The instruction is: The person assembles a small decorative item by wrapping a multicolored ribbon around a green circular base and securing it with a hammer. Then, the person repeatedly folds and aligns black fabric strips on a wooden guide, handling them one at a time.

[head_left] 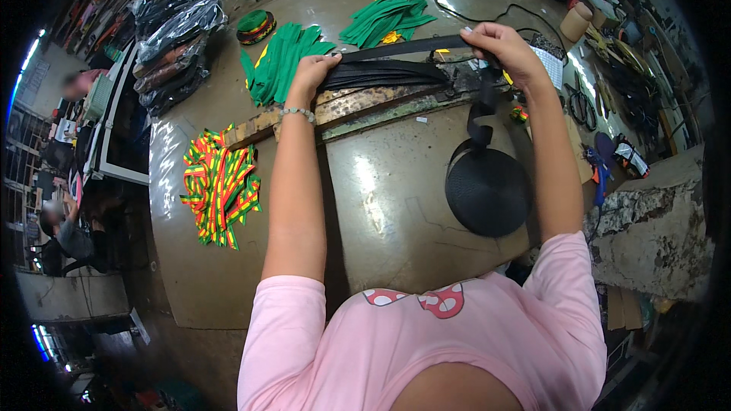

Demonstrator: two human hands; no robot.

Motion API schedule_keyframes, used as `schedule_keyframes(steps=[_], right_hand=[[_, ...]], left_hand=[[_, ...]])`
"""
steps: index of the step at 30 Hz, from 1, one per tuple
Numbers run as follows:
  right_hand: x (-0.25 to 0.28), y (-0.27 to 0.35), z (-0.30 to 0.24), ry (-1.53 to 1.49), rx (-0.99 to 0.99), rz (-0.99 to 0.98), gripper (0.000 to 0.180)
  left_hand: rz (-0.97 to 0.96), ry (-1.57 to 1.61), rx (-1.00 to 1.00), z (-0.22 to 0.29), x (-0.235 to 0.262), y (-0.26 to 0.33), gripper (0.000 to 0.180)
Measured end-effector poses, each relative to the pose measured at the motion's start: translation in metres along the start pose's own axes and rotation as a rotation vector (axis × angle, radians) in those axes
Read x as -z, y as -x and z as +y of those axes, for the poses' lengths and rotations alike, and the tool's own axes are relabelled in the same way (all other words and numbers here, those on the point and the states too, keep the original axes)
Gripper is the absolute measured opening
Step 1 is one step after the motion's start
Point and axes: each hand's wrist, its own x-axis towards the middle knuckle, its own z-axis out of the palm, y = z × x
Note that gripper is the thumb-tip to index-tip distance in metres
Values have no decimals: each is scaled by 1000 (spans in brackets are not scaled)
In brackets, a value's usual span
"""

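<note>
- Black strap (407, 49) runs stretched between the two hands, just above the worn bar (352, 110) that lies across the table (396, 240); it looks close to straight, with little sag.
- Left hand (311, 74), over the middle of the bar: thumb and fingers closed together on one end of that stretch; whether the lower fingers also press on the bundle of black strips (384, 74) lying along the bar, I cannot tell.
- Right hand (502, 52), above the bar's right end: thumb and fingertips pinched on the strap; from there a loose, twisted run drops toward the roll of black strap (489, 194), which lies on the person's side of the bar.
- Step in hand, as I judge it: drawing a length off the roll and laying it out along the bar; the next move seems to call for keeping both pinches firm, the strap flat, and enough slack from the roll.
- Farther out: two piles of green strips (280, 67) (387, 18) beyond the bar; striped strips (222, 194) by its left end; scissors (582, 109) off past its right end.
</note>
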Motion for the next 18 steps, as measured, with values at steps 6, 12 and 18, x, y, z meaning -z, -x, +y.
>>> schedule_keyframes(steps=[6,12,18], right_hand=[[-1,5,71,19,-248,53,26],[-8,3,110,27,-259,-3,27],[4,11,68,292,-144,213,26]], left_hand=[[11,-41,17,-1,0,-1,25],[13,-39,32,2,-1,1,24],[-29,24,-5,4,1,4,26]])
